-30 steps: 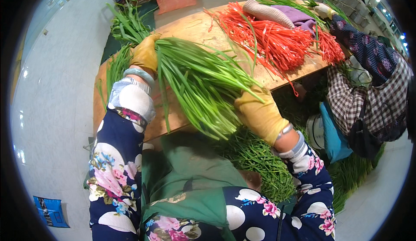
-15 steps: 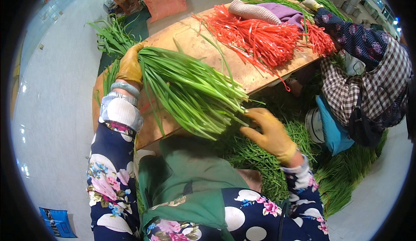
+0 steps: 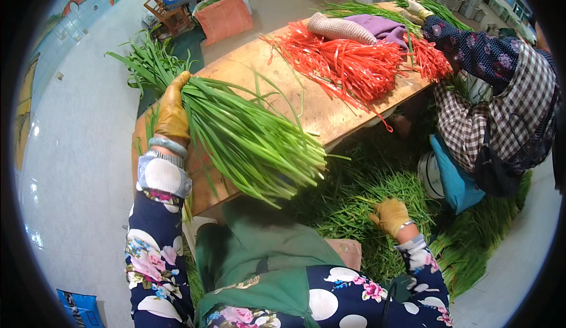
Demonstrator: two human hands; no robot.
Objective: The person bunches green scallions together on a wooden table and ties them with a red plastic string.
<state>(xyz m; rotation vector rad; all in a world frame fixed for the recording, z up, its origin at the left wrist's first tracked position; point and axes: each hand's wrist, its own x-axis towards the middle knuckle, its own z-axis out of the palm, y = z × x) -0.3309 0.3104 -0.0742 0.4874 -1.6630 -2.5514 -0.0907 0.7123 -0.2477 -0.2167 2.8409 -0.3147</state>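
My left hand [image 3: 173,111], in a yellow glove, is wrapped round a large bunch of garlic chives [image 3: 250,130]. The leafy tips stick out to the upper left, and the pale stem ends fan out past the table's near edge. My right hand [image 3: 391,216], also gloved in yellow, is down at the right, apart from the bunch. Its fingers look curled, and a thin pale stalk shows beside them; whether they grip it is unclear. Beneath that hand lies a heap of loose green leaves [image 3: 348,219].
Red plastic ties [image 3: 354,71] lie on the wooden table [image 3: 247,56] beside a checked sleeve [image 3: 341,28] and purple cloth [image 3: 380,29]. At right, another person's gloved hand [image 3: 418,10] touches more greens. A white bucket [image 3: 430,174] and blue bag [image 3: 453,177] stand below.
My right hand has moved from the stem ends down and right, over the loose leaves. The bunch in my left hand has shifted slightly left and its stem ends have dipped.
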